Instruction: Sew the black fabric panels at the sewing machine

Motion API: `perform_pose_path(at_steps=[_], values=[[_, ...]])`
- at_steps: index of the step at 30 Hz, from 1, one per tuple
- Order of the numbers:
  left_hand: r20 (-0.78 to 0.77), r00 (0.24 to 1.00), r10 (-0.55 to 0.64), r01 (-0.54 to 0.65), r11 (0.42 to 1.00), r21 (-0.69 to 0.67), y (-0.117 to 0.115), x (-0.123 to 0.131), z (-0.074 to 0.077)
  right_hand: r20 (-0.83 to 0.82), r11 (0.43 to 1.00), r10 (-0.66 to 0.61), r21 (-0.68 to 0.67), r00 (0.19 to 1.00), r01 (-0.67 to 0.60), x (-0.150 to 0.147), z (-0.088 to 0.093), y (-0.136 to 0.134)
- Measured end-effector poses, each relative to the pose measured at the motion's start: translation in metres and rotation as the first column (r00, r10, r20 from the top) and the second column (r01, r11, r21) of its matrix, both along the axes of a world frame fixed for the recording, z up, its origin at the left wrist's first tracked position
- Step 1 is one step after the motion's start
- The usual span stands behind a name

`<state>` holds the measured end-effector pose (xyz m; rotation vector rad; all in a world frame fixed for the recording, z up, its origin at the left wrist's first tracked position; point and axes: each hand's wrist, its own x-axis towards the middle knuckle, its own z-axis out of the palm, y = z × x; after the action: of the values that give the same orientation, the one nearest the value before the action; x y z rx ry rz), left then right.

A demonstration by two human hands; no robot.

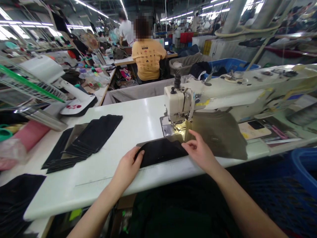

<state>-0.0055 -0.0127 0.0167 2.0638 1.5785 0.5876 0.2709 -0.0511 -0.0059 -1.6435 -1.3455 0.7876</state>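
A black fabric panel point(160, 152) lies on the white sewing table, with an olive edge showing along its far side. My left hand point(129, 164) grips the panel's left end, thumb on top and fingers partly hidden beneath. At its right end my right hand point(198, 148) pinches the corner near the olive cloth, index finger stretched toward the needle area. Just beyond is the sewing machine head point(178, 102), its lamp lighting the needle plate point(168, 128). Olive fabric pieces point(218, 135) lie flat under the machine arm, to the right of my right hand.
Stacked black panels point(91, 138) lie on the table's left, and more black pieces point(17, 198) sit lower left. A fan point(76, 96) and a metal flask point(42, 117) stand at the far left. Blue basket point(304, 165) is at right. A person in a yellow shirt point(147, 59) sits ahead.
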Motion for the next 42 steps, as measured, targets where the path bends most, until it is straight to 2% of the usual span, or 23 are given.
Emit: perform_pose_path(at_steps=[3,9,14,16,18,21,23,31,35,42], values=[[0.003,1.000,0.015,-0.015,1.000,0.008,0.000,0.001,-0.003,-0.121,1.000,-0.006,-0.001,0.993,0.005,-0.004,-0.001,-0.002],[0.022,0.997,0.069,-0.069,0.997,-0.016,-0.006,-0.002,-0.004,-0.359,0.995,0.068,-0.042,0.931,-0.089,-0.003,0.007,-0.012],[0.027,0.993,0.112,-0.111,0.993,-0.033,-0.009,-0.001,-0.005,-0.470,0.992,0.045,-0.084,0.881,-0.096,-0.005,0.008,-0.015],[0.023,0.992,0.124,-0.124,0.992,-0.036,-0.012,-0.001,-0.005,-0.429,0.990,0.050,-0.101,0.902,-0.102,-0.006,0.004,-0.014],[-0.003,0.991,0.136,-0.136,0.990,-0.045,-0.016,-0.002,-0.006,-0.314,0.990,0.070,-0.093,0.947,-0.104,-0.008,-0.002,-0.013],[-0.059,0.986,0.153,-0.155,0.987,-0.043,-0.021,-0.004,-0.007,-0.113,0.996,0.078,-0.038,0.991,-0.083,-0.012,-0.010,-0.013],[-0.076,0.983,0.166,-0.169,0.985,-0.031,-0.024,-0.006,-0.008,-0.038,0.997,0.077,-0.002,0.996,-0.077,-0.014,-0.013,-0.013],[-0.074,0.981,0.179,-0.178,0.984,0.011,-0.025,-0.007,-0.010,0.052,0.993,0.098,0.058,0.994,-0.101,-0.015,-0.008,-0.012],[-0.020,0.982,0.189,-0.187,0.980,0.074,-0.022,-0.006,-0.008,0.046,0.994,0.079,0.070,0.996,-0.082,-0.016,-0.015,-0.008],[-0.096,0.972,0.216,-0.217,0.976,-0.002,-0.020,-0.007,-0.009,0.089,0.995,0.048,0.084,0.995,-0.055,-0.019,-0.021,-0.008]])
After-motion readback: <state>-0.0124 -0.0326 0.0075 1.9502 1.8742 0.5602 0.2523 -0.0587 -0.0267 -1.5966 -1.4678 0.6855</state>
